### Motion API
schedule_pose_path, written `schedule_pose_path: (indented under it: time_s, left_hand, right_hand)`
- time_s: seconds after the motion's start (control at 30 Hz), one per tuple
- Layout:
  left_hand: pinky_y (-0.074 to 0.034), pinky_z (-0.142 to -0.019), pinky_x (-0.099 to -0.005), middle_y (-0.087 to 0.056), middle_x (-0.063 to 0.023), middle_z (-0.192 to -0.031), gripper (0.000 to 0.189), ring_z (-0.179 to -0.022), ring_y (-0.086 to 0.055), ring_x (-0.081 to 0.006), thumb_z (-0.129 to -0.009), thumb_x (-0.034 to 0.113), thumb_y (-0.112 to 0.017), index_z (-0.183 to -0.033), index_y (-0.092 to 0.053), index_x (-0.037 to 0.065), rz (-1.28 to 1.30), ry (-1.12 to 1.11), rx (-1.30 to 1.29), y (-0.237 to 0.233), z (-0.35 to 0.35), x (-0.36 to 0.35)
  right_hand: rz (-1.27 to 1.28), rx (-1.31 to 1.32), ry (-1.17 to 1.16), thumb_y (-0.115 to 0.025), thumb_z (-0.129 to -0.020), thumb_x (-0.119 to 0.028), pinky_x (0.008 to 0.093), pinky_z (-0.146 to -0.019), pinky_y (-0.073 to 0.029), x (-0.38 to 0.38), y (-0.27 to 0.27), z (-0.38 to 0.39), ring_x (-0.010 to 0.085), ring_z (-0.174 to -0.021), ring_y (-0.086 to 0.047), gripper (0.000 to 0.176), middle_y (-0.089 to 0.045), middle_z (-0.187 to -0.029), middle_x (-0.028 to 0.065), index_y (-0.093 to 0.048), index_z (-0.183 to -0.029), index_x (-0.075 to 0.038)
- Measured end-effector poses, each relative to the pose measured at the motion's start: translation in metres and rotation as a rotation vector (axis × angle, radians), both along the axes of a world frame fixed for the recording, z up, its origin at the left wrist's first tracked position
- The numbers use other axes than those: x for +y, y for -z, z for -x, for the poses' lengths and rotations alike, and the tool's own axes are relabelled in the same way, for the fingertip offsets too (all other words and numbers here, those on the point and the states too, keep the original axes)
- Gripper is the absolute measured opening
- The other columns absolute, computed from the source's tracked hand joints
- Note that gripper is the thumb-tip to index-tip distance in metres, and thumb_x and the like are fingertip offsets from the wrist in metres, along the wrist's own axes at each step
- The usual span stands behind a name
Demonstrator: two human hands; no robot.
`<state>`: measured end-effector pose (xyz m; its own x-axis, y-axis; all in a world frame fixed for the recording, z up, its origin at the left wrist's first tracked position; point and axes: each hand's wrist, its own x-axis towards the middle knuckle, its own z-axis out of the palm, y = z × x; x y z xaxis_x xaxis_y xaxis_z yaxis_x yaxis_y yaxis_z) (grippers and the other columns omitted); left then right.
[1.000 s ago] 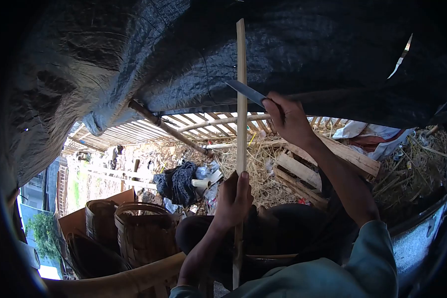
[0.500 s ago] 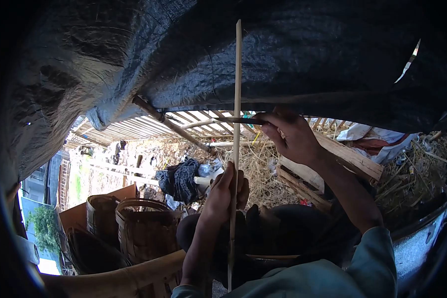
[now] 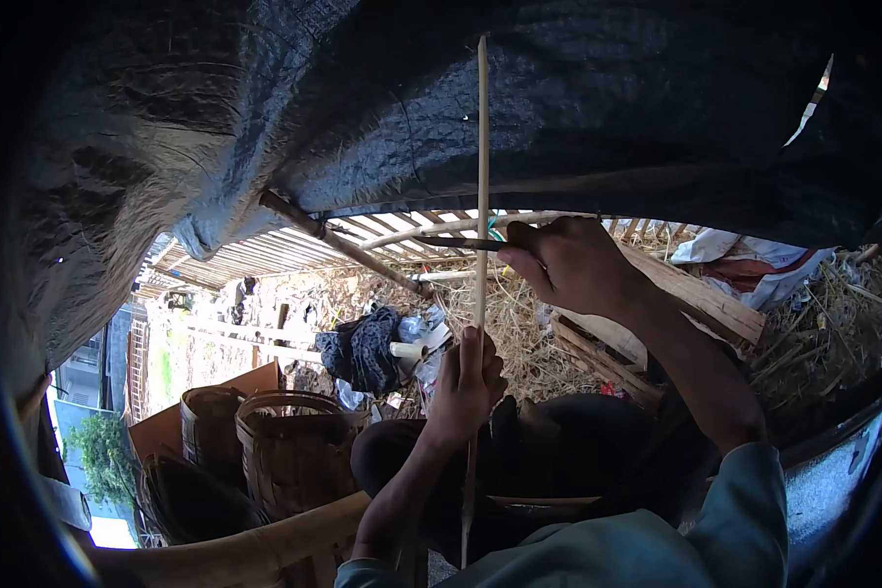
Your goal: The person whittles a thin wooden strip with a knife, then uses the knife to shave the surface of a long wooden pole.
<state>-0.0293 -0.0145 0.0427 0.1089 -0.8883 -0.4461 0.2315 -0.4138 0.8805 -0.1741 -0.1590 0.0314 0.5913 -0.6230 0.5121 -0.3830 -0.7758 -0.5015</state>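
A long, thin bamboo strip (image 3: 482,147) stands almost upright in the middle of the head view. My left hand (image 3: 465,390) is closed around its lower half, the thumb lying along it. Above that, my right hand (image 3: 576,265) grips a dark-bladed knife (image 3: 449,242), its handle hidden in the fist. The blade points left and crosses the strip at a right angle, seemingly against it. Below my left hand the strip runs down past my dark-clothed legs (image 3: 412,456).
Woven baskets (image 3: 299,461) stand at lower left behind a thick bamboo pole (image 3: 255,549). Split bamboo pieces (image 3: 691,294) and a white sack (image 3: 769,279) lie on straw at right. A dark tarp (image 3: 598,108) hangs overhead; a slatted bamboo fence (image 3: 265,250) lies beyond.
The strip has shifted a little to the right in view and shows a narrower side. The right fist has turned so its back faces up more, with the knife still across the strip.
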Motion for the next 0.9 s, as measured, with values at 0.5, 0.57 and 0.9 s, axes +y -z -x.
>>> schedule_pose_path:
  time_s: [0.5,0.57,0.9]
  left_hand:
    - [-0.02,-0.04,-0.0236,-0.023,0.0062,-0.056,0.042,-0.045,-0.021,-0.0047,-0.1,0.041,-0.027,-0.07,-0.034,0.012,0.002,0.007,-0.051,0.014,0.015,0.004]
    - [-0.02,-0.04,-0.0239,-0.025,0.0061,-0.055,0.042,-0.044,-0.022,-0.0045,-0.1,0.039,-0.027,-0.07,-0.035,0.011,0.03,0.014,-0.135,0.02,0.013,0.003]
    - [-0.029,-0.04,-0.0272,-0.036,0.0003,-0.051,0.046,-0.042,-0.035,-0.009,-0.1,0.036,-0.028,-0.069,-0.041,0.005,0.069,0.106,-0.452,0.021,0.017,0.003]
  right_hand:
    - [0.17,-0.059,0.126,-0.053,-0.089,-0.036,0.0366,-0.057,-0.051,-0.04,0.022,0.016,0.0277,-0.059,-0.063,0.035,-0.062,-0.063,0.011,-0.065,-0.081,-0.005]
    - [0.16,-0.041,0.095,-0.053,-0.089,-0.037,0.0372,-0.057,-0.052,-0.029,0.017,0.019,0.0278,-0.06,-0.063,0.034,-0.062,-0.067,0.012,-0.066,-0.084,-0.005]
    - [0.181,0.023,0.106,-0.053,-0.088,-0.041,0.0371,-0.054,-0.052,-0.023,0.015,0.018,0.0265,-0.056,-0.063,0.036,-0.061,-0.061,0.0099,-0.068,-0.091,-0.009]
